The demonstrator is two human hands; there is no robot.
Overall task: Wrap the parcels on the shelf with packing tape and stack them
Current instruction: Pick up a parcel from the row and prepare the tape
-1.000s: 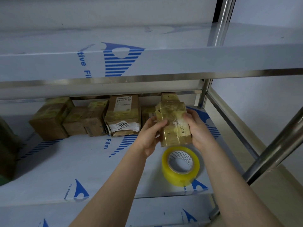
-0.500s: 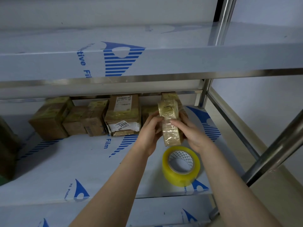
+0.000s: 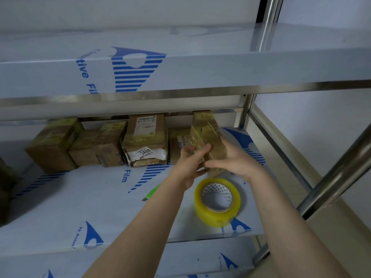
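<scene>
A small brown parcel, shiny with tape, is held above the middle shelf, tilted with its far end up. My left hand grips its near left side with fingers curled over the edge. My right hand holds it from the right and below, thumb across the near end. A yellow roll of packing tape lies flat on the shelf just below my hands. Several taped brown parcels stand in a row along the back.
A green utility knife lies on the shelf, partly hidden by my left forearm. The upper shelf overhangs the parcels. Steel posts frame the right side. A dark object sits at the far left edge.
The parcel has been turned in my hands, from broad face toward me to narrow edge and now tilted with its end pointing back. My hands shifted slightly right.
</scene>
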